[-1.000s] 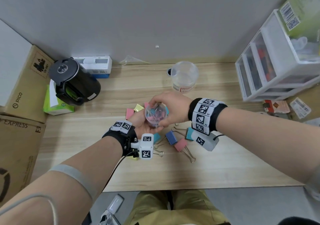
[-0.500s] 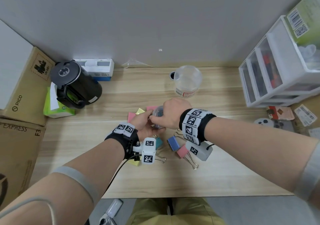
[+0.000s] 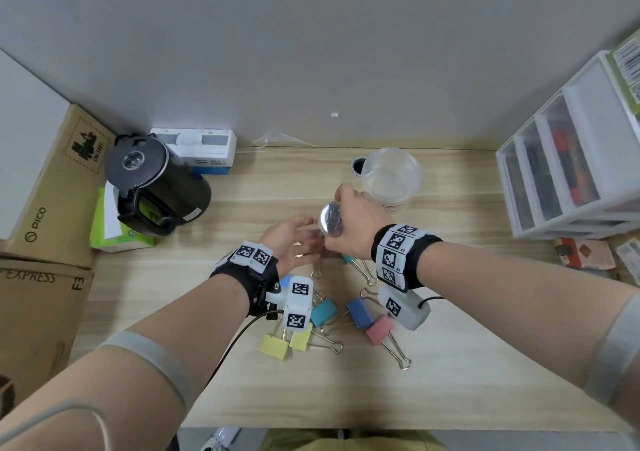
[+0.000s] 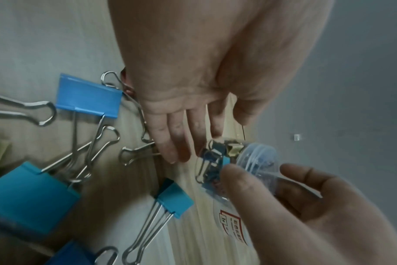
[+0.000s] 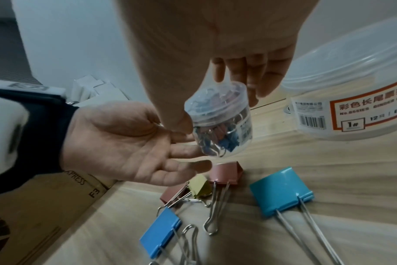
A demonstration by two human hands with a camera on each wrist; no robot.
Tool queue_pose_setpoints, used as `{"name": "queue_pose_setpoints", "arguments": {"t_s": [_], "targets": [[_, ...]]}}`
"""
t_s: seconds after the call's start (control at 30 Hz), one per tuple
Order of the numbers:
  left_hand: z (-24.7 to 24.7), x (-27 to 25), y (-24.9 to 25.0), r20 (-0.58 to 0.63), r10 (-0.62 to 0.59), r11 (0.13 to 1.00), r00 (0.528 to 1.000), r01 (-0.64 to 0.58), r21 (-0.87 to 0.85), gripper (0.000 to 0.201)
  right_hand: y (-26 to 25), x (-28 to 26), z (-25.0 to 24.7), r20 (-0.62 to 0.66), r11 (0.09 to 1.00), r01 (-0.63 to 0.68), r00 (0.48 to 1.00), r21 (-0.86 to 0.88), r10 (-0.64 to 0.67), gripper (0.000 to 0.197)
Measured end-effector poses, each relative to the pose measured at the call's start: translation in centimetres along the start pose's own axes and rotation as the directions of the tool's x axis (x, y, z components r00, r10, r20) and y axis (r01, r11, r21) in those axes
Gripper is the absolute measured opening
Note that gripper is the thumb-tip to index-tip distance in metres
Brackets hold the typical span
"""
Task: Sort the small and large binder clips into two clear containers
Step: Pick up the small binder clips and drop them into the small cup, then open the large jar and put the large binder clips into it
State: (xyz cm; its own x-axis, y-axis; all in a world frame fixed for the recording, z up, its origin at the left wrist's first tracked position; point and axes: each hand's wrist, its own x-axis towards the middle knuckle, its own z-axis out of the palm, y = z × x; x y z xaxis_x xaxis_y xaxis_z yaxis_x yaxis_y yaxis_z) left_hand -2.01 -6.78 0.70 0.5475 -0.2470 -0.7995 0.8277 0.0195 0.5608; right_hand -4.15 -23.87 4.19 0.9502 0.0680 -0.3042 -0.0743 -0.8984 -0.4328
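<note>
My right hand [image 3: 348, 209] [image 5: 215, 107] grips a small clear lidded container [image 3: 330, 221] [image 5: 220, 123] [image 4: 245, 166] full of small binder clips, tilted and held above the table. Just left of it and slightly below, my left hand [image 3: 294, 241] [image 4: 193, 136] is palm up with straight fingers and holds nothing. A large clear container [image 3: 391, 176] [image 5: 351, 100] stands behind the right hand and looks empty. Several large binder clips lie on the wooden table [image 3: 467, 374]: yellow [image 3: 273, 346], teal [image 3: 323, 312] [image 5: 281, 193], blue [image 3: 360, 312] [image 5: 159, 234], pink [image 3: 379, 329] [image 5: 225, 172].
A black kettle [image 3: 156, 187] and a green pack [image 3: 110, 232] sit at the left, with cardboard boxes [image 3: 45, 208] beyond them. A white box [image 3: 194, 152] stands against the wall. A white drawer unit [image 3: 568, 166] fills the right side. The table's front edge [image 3: 381, 428] is near.
Both hands held the small container before. Now my left hand has let go and opened, and my right hand has carried the container up and away toward the large container.
</note>
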Motion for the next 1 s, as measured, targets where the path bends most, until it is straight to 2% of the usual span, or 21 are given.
{"name": "queue_pose_setpoints", "arguments": {"t_s": [0.1, 0.37, 0.67, 0.9, 1.0], "targets": [[-0.5, 0.9, 1.2, -0.024, 0.017, 0.999, 1.0, -0.018, -0.037, 0.037, 0.6, 2.2, 0.1, 0.008, 1.0, -0.004, 1.0, -0.018, 0.004, 0.05], [-1.3, 3.3, 4.7, 0.022, 0.025, 0.975, 0.999, -0.019, -0.223, 0.053, 1.4, 8.1, 1.6, 0.034, 0.999, 0.022, 0.999, -0.041, -0.021, 0.041], [-1.2, 5.9, 6.7, 0.008, 0.004, 0.955, 1.0, -0.001, -0.298, 0.062, 1.9, 12.3, 2.6, 0.076, 0.995, 0.01, 0.997, -0.1, -0.002, 0.044], [-1.1, 6.4, 6.6, -0.002, -0.005, 0.942, 1.0, 0.004, -0.334, 0.067, 2.0, 12.6, 2.2, 0.081, 0.992, 0.01, 0.997, -0.129, 0.001, 0.045], [-1.0, 6.1, 6.8, -0.024, -0.012, 0.949, 1.0, 0.003, -0.315, 0.066, 1.9, 12.2, 1.9, 0.107, 0.991, 0.045, 0.994, -0.122, -0.032, 0.053]]}}
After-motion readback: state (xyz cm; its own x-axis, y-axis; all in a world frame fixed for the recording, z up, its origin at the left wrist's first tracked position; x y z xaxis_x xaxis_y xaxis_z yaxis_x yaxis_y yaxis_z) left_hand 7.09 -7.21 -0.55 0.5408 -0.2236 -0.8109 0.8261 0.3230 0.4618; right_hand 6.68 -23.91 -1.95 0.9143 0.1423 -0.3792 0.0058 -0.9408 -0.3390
